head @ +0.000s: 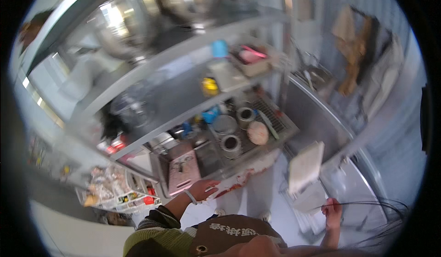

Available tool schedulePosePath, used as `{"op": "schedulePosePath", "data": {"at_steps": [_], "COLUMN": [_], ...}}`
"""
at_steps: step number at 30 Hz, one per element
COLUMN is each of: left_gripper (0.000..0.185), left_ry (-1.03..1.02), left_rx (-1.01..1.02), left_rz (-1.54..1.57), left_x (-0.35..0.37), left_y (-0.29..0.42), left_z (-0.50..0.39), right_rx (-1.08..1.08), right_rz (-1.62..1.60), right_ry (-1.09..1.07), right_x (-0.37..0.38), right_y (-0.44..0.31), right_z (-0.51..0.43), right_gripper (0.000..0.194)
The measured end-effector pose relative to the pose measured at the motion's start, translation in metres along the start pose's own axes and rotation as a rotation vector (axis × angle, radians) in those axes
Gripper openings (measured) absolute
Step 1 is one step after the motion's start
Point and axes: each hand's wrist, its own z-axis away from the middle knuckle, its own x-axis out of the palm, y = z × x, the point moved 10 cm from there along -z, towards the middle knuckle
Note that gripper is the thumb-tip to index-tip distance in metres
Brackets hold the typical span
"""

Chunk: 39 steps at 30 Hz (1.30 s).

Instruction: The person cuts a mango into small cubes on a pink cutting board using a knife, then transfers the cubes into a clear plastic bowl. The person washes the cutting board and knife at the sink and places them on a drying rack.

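Observation:
My left hand (205,189), with a pale band at the wrist, hovers near the front edge of the counter with its fingers apart and nothing in them. Close to it lies a pink cutting board (183,172) with small dark items on top. On the right, my right hand (331,208) is raised with curled fingers, below a whitish board (306,167) that leans at an angle. Blur hides whether anything is in those fingers. A brown apron (234,231) bearing writing covers my front.
Metal canisters (231,146) and a round pale object (257,133) stand on the counter. A steel shelf (165,95) runs above it, with a yellow item (209,84) and a bin (251,59). A steel sink (317,115) adjoins at right. Packed goods (110,184) sit at left.

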Motion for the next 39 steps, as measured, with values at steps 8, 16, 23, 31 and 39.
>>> {"op": "schedulePosePath", "data": {"at_steps": [8, 16, 23, 31, 39], "left_gripper": [0.033, 0.035, 0.035, 0.033, 0.030], "left_ry": [0.326, 0.487, 0.582, 0.697, 0.437], "left_rx": [0.054, -0.022, -0.118, -0.192, -0.192], "left_rz": [0.232, 0.306, 0.385, 0.529, 0.435], "left_x": [-0.081, -0.098, -0.086, -0.070, -0.078], "left_y": [-0.042, -0.086, -0.143, -0.188, -0.174], "left_z": [0.103, 0.191, 0.259, 0.292, 0.251], "right_rx": [-0.639, -0.443, -0.374, -0.751, -1.307], "right_rz": [-0.535, -1.081, -1.228, -0.686, -0.276], "right_ry": [-0.753, -1.384, -1.303, -0.958, -0.415], "right_x": [0.316, 0.605, 0.799, 0.928, 0.909], "right_y": [-0.316, -0.493, -0.537, -0.546, -0.539], "right_z": [0.074, 0.192, 0.251, 0.275, 0.291], "right_gripper": [0.047, 0.030, 0.023, 0.022, 0.034]}}
